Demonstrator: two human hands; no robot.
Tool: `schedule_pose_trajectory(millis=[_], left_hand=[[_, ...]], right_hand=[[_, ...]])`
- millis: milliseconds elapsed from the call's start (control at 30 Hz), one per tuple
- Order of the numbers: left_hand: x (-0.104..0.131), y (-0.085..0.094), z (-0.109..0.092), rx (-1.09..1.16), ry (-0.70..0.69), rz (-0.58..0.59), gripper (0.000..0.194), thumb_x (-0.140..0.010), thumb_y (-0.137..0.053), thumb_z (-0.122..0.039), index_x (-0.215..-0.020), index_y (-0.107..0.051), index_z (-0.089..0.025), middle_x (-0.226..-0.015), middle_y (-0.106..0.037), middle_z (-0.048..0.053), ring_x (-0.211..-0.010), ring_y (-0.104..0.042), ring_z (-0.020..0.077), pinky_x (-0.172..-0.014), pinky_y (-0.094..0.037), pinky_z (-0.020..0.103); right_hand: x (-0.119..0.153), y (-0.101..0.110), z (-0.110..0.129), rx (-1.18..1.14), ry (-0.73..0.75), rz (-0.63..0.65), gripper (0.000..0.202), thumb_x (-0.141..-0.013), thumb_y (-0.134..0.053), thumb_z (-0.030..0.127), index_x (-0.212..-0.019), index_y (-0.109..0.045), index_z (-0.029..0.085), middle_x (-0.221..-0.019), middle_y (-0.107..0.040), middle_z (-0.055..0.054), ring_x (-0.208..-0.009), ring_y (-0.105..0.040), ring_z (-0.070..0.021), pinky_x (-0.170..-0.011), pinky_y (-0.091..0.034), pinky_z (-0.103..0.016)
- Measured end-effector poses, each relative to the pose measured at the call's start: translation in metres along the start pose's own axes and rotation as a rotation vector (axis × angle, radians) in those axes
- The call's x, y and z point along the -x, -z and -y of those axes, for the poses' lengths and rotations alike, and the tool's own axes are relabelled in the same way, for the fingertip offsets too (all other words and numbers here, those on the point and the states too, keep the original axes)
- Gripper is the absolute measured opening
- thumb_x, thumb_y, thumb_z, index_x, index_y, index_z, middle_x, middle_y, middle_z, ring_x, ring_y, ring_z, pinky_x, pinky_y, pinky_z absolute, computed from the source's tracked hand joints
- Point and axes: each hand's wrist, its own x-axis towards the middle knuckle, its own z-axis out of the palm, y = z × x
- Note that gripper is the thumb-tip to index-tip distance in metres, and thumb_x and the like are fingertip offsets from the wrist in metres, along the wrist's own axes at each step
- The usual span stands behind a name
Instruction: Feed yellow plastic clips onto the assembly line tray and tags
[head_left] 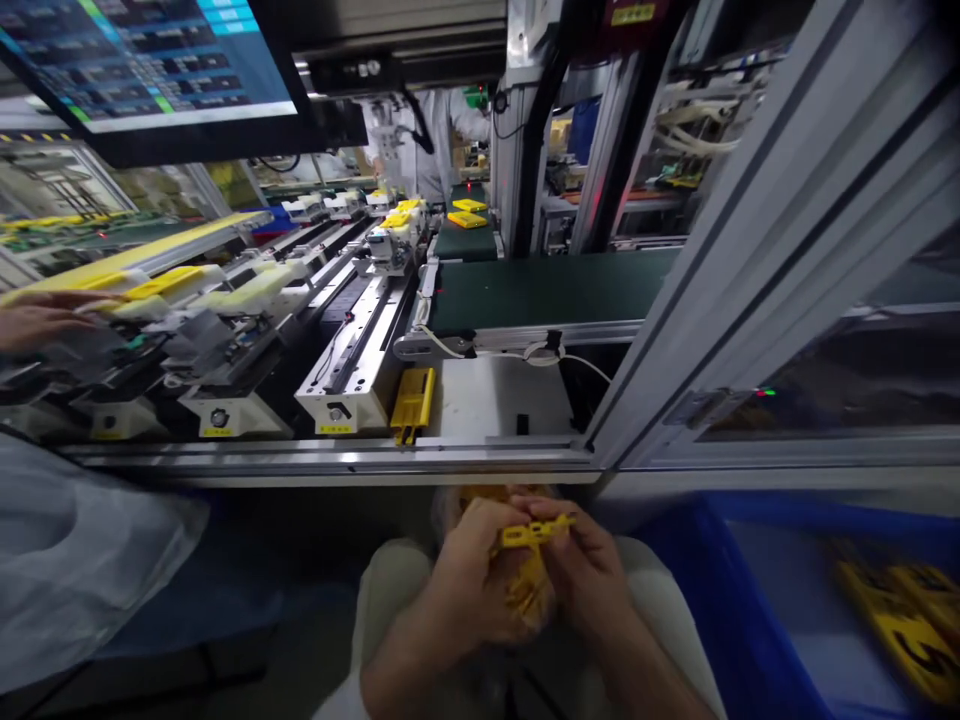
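Observation:
Low in the middle of the head view, my left hand (pixel 478 560) and my right hand (pixel 585 565) are closed on a narrow yellow plastic part (pixel 525 533), one at each end. It is held level above my lap, and its exact kind does not show. Beneath it, between my knees, lies a clear plastic bag (pixel 529 595) with many small yellow-orange pieces. My fingers hide part of the held piece and part of the bag.
A yellow case (pixel 412 400) rests beside a white plate (pixel 499 395) behind the metal frame edge. The green conveyor (pixel 555 290) runs beyond. At right, a blue bin (pixel 697 570) holds yellow casings (pixel 904 625). A co-worker's hand (pixel 45 318) reaches toward fixtures at left.

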Motion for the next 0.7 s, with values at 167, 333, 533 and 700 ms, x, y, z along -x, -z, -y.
schedule_pose_trajectory(millis=[167,333,533,700], left_hand=[[-0.055,0.068,-0.006,-0.413,-0.27,0.082,0.025,-0.089,-0.054,-0.018,-0.106,-0.072,-0.025,-0.103,-0.077,0.008,-0.1,-0.069,0.0239,-0.099,-0.05,0.042],[-0.116,0.128,0.026,-0.793,-0.35,-0.033,0.021,-0.092,-0.05,-0.018,-0.102,-0.068,-0.021,-0.112,-0.077,0.009,-0.107,-0.068,0.0234,-0.1,-0.049,0.042],[-0.131,0.146,0.043,-1.312,-0.085,0.315,0.036,-0.079,-0.049,0.002,-0.105,-0.067,-0.017,-0.105,-0.077,0.014,-0.1,-0.072,0.0281,-0.109,-0.039,0.05],[-0.089,0.108,-0.044,-1.272,-0.155,0.117,0.03,-0.087,-0.048,-0.003,-0.106,-0.066,-0.018,-0.102,-0.075,0.014,-0.098,-0.07,0.0322,-0.104,-0.041,0.057]], right_hand=[[-0.034,0.035,-0.025,0.109,-0.151,0.009,0.039,-0.083,-0.068,0.056,-0.11,-0.071,0.028,-0.117,-0.074,-0.007,-0.112,-0.067,-0.0257,-0.103,-0.05,-0.044],[-0.042,0.052,-0.072,0.504,-0.208,0.097,0.027,-0.083,-0.066,0.049,-0.092,-0.072,0.024,-0.092,-0.076,-0.007,-0.092,-0.07,-0.0263,-0.085,-0.056,-0.043],[-0.035,0.052,-0.099,0.817,-0.224,0.16,0.025,-0.082,-0.058,0.031,-0.096,-0.072,0.016,-0.096,-0.079,-0.014,-0.091,-0.074,-0.0284,-0.086,-0.055,-0.043],[-0.034,0.052,-0.104,1.101,-0.042,0.076,0.028,-0.088,-0.048,0.024,-0.096,-0.074,0.017,-0.097,-0.078,-0.014,-0.096,-0.072,-0.0282,-0.09,-0.054,-0.043]])
